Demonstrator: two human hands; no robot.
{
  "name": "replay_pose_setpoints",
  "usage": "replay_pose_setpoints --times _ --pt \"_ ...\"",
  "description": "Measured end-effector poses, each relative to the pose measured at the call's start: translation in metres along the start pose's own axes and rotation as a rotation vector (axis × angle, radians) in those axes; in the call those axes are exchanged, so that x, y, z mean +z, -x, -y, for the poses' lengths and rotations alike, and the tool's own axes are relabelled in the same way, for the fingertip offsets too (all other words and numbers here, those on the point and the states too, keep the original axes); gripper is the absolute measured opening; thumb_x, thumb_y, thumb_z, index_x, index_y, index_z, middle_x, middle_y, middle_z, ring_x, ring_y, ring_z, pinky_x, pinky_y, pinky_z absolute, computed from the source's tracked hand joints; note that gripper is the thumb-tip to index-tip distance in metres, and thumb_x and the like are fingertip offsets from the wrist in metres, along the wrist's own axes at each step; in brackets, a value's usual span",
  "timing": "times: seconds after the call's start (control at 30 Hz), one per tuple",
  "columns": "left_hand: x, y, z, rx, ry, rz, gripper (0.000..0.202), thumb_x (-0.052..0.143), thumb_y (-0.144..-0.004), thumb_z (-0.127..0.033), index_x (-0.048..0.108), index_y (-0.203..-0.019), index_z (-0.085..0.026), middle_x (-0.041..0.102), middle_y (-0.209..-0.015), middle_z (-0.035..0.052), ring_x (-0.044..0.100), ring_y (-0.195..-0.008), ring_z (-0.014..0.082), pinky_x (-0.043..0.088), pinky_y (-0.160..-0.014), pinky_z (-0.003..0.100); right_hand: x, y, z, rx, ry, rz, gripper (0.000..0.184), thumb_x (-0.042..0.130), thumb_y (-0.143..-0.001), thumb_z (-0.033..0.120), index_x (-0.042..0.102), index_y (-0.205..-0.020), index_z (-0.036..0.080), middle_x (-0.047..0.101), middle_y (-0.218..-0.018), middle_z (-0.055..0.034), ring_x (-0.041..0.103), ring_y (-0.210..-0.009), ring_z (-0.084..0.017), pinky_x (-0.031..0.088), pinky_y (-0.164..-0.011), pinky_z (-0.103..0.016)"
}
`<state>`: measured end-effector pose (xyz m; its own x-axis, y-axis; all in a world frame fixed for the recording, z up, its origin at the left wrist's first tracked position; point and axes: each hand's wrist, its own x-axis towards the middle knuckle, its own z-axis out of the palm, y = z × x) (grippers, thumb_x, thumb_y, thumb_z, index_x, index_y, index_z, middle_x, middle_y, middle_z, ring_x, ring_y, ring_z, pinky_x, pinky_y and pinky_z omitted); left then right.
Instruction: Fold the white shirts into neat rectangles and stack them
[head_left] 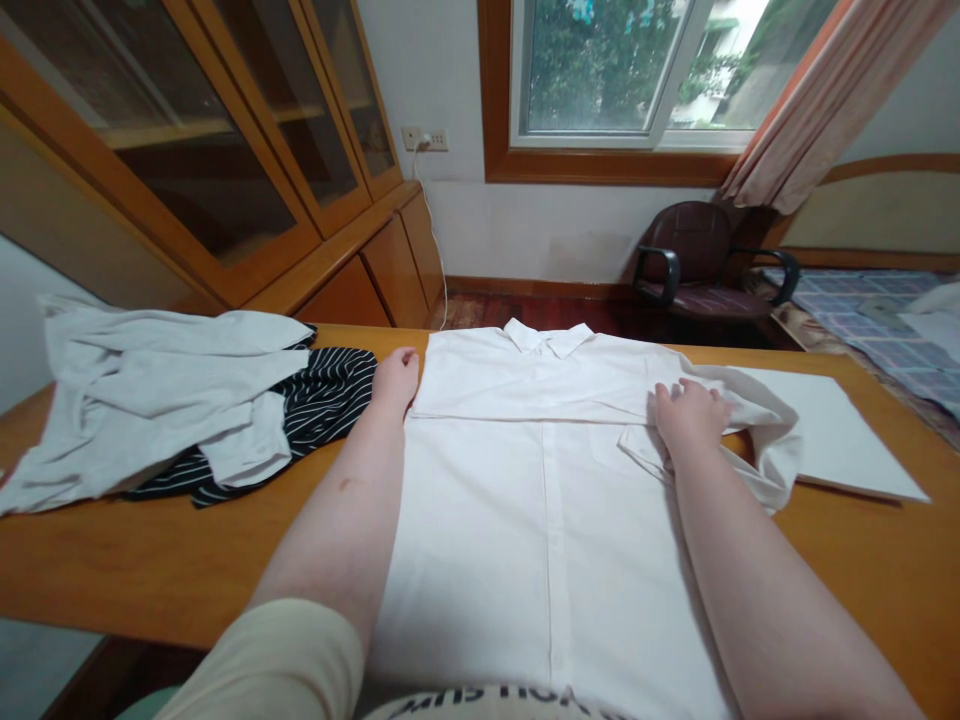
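Observation:
A white collared shirt [480, 540] lies spread on the table, its button placket running down the middle. One sleeve is folded straight across the chest below the collar, while the other sleeve [780, 440] bends loosely at the right. Just beside the shirt's left edge is my left hand [395, 378], its fingers curled into a loose fist with nothing visible inside. On the right, my right hand [691, 408] rests on the shirt near the right shoulder and the end of the folded sleeve, fingers spread. Its palm hides part of the cloth.
Left on the wooden table [247, 570] lie a crumpled white garment [165, 390] and a black striped garment [330, 395]. A flat white board [855, 430] sits at the right, partly under the loose sleeve. Beyond the table are a cabinet [300, 240] and an armchair [694, 250].

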<state>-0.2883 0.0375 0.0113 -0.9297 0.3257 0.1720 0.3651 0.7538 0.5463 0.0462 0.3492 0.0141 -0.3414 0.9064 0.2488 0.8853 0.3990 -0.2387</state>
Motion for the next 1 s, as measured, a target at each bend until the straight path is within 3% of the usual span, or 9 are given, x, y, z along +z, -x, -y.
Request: replay_pose_setpoints --times 0.1,0.2,0.4,0.53,0.7,0.9,1.0 --pt "0.002 -0.004 -0.001 0.102 0.061 0.112 0.039 0.044 -0.088 -0.033 0.060 -0.121 -0.020 0.064 -0.121 0.0063 0.058 -0.110 0.0188 0.041 -0.096 0.028 -0.003 0.000 0.000 0.030 0.065 0.046 0.055 0.042 -0.083 0.050 0.065 -0.107 0.006 0.066 -0.100 -0.0222 0.055 -0.103 -0.036 0.032 -0.094 -0.051" --pt "0.006 -0.005 -0.003 0.220 -0.020 0.174 0.036 0.052 -0.082 -0.033 0.066 -0.114 -0.021 0.064 -0.121 0.0058 0.055 -0.113 0.0204 0.037 -0.100 0.029 -0.003 0.000 -0.001 0.016 0.067 0.061 0.050 0.044 -0.082 0.048 0.067 -0.104 0.010 0.067 -0.096 -0.0199 0.058 -0.096 -0.034 0.034 -0.092 -0.051" --pt "0.002 -0.002 -0.003 0.006 -0.105 0.088 0.027 0.055 -0.077 -0.034 0.068 -0.100 -0.025 0.071 -0.095 0.0036 0.063 -0.092 0.0240 0.046 -0.083 0.034 0.000 -0.001 -0.003 0.076 0.006 0.033 0.037 0.047 -0.079 0.039 0.069 -0.095 0.015 0.067 -0.089 -0.0173 0.057 -0.095 -0.035 0.040 -0.080 -0.046" --pt "-0.002 -0.001 -0.006 0.000 -0.071 0.098 0.031 0.060 -0.074 -0.033 0.064 -0.103 -0.023 0.070 -0.089 0.0035 0.063 -0.084 0.0226 0.046 -0.075 0.031 -0.002 -0.001 -0.003 0.074 -0.090 0.029 0.028 0.047 -0.078 0.031 0.068 -0.091 0.017 0.067 -0.087 -0.0141 0.056 -0.092 -0.032 0.040 -0.081 -0.045" --pt "-0.003 -0.003 -0.004 -0.050 0.095 0.051 0.022 0.060 -0.076 -0.028 0.062 -0.097 -0.021 0.069 -0.086 0.0007 0.063 -0.077 0.0155 0.045 -0.071 0.025 -0.007 0.002 -0.002 -0.012 -0.322 -0.121 0.031 0.040 -0.081 0.024 0.064 -0.099 0.015 0.064 -0.099 -0.0123 0.055 -0.094 -0.025 0.041 -0.083 -0.037" --pt "-0.003 -0.001 -0.004 -0.019 -0.040 0.090 0.017 0.052 -0.079 -0.022 0.067 -0.088 -0.023 0.069 -0.090 0.0034 0.061 -0.082 0.0207 0.046 -0.074 0.031 -0.001 -0.002 -0.006 0.097 -0.290 0.062 0.030 0.048 -0.078 0.028 0.068 -0.096 0.015 0.067 -0.093 -0.0119 0.057 -0.085 -0.026 0.043 -0.076 -0.036" --pt "-0.006 0.001 -0.007 -0.017 -0.112 0.043 0.025 0.046 -0.081 -0.020 0.068 -0.093 -0.021 0.067 -0.100 0.0086 0.061 -0.091 0.0244 0.047 -0.080 0.034 0.002 -0.003 -0.007 0.083 -0.285 0.048 0.033 0.046 -0.079 0.029 0.069 -0.099 0.015 0.068 -0.096 -0.0117 0.058 -0.087 -0.026 0.043 -0.077 -0.037"
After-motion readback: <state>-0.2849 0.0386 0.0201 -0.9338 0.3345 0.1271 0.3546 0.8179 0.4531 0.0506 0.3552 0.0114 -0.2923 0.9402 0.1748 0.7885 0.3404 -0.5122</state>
